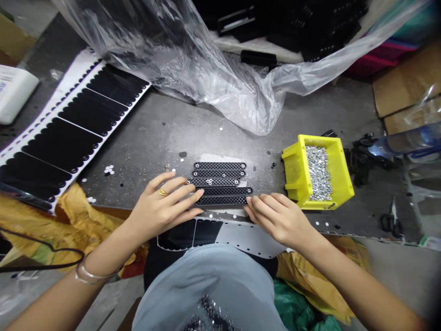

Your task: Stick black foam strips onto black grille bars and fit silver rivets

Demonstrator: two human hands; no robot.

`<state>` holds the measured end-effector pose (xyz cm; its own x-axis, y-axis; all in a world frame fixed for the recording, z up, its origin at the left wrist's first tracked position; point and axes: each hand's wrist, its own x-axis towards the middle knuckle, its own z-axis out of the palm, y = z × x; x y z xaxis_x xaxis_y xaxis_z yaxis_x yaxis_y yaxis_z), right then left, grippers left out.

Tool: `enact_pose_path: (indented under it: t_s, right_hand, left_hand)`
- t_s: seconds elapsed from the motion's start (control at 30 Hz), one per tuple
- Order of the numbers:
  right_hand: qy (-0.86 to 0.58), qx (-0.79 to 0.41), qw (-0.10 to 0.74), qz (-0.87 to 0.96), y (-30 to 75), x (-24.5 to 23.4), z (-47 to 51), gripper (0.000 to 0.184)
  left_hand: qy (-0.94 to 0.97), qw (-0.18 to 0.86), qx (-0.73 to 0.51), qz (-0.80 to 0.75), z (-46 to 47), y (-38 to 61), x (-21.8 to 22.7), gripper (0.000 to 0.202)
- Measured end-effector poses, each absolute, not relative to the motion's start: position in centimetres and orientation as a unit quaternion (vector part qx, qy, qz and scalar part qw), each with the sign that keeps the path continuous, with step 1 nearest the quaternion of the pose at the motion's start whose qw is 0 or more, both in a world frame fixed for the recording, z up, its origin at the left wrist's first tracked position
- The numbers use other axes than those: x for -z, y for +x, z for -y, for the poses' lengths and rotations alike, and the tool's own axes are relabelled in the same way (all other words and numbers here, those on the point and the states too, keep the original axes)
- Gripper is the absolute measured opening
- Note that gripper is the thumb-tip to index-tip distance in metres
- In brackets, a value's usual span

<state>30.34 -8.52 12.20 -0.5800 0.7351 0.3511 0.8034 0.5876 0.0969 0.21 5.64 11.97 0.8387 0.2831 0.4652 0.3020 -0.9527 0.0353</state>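
Note:
Several black plastic strips with a lattice pattern lie side by side on the bench in front of me, with small silver rings in their end holes. A few loose metal rings rest on the middle strip. My left hand is at the strips' left ends, its fingers stretched and apart, fingertips touching them. At the right end of the nearest strip, my right hand has its fingertips pressed together; whatever they hold is too small or hidden to make out. A yellow bin of small silver metal parts stands right of the strips.
Clear plastic sheeting drapes over the back of the bench. Sheets of black stickers lie at left, and another sticker sheet is at my lap. Scissors lie at far right. White dots are scattered about.

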Motion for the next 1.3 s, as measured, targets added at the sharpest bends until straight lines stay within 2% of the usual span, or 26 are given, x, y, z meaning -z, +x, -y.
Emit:
enact_pose_path:
  t_s: [0.17, 0.27, 0.37, 0.5, 0.57, 0.67, 0.73, 0.83, 0.93, 1.07, 1.2, 1.3]
  right_hand:
    - [-0.513, 0.155, 0.055, 0.843, 27.1, -12.9, 10.0, 0.023]
    - [-0.551, 0.157, 0.084, 0.815, 27.0, -12.8, 10.3, 0.023]
    - [-0.494, 0.137, 0.115, 0.851, 29.1, -12.8, 9.5, 0.021]
    - [-0.391, 0.096, 0.088, 0.911, 32.0, -13.1, 7.9, 0.03]
    - [-0.384, 0.08, 0.095, 0.915, 32.2, -13.2, 7.3, 0.023]
    - [-0.436, 0.021, 0.115, 0.892, 31.6, -13.5, 6.7, 0.015]
    - [-0.486, -0.071, 0.129, 0.861, 31.2, -13.9, 6.3, 0.011]
    - [-0.542, -0.185, 0.215, 0.791, 30.6, -14.3, 5.1, 0.013]
    - [-0.576, -0.15, 0.282, 0.752, 29.2, -13.6, 2.9, 0.01]
    - [-0.587, -0.086, 0.248, 0.765, 26.5, -12.3, 1.0, 0.014]
    - [-0.539, -0.071, 0.277, 0.792, 23.5, -12.2, 2.2, 0.014]
    - [-0.488, -0.004, 0.27, 0.83, 21.4, -12.1, 3.4, 0.01]
  left_hand:
    - [-0.956, 0.033, 0.235, 0.174, -5.1, 0.2, -12.1, 0.029]
    - [-0.952, 0.022, 0.236, 0.192, -4.7, 0.4, -12.0, 0.027]
    - [-0.955, 0.032, 0.24, 0.17, -4.9, 0.5, -12.0, 0.027]
    - [-0.958, 0.018, 0.256, 0.125, -6.2, 0.4, -11.7, 0.027]
    - [-0.957, -0.009, 0.263, 0.122, -6.6, 0.3, -11.5, 0.025]
    - [-0.954, -0.03, 0.267, 0.134, -6.6, 0.5, -11.3, 0.022]
    - [-0.953, -0.028, 0.267, 0.142, -6.3, 0.7, -11.2, 0.02]
    - [-0.951, -0.022, 0.266, 0.155, -5.8, 0.9, -11.4, 0.02]
    - [-0.951, -0.026, 0.262, 0.164, -5.6, 1.1, -11.7, 0.024]
    - [-0.948, -0.043, 0.263, 0.173, -5.5, 0.7, -11.7, 0.026]
    - [-0.946, -0.024, 0.279, 0.166, -5.7, -0.3, -10.7, 0.034]
    - [-0.953, -0.037, 0.259, 0.152, -6.1, -0.9, -10.0, 0.038]
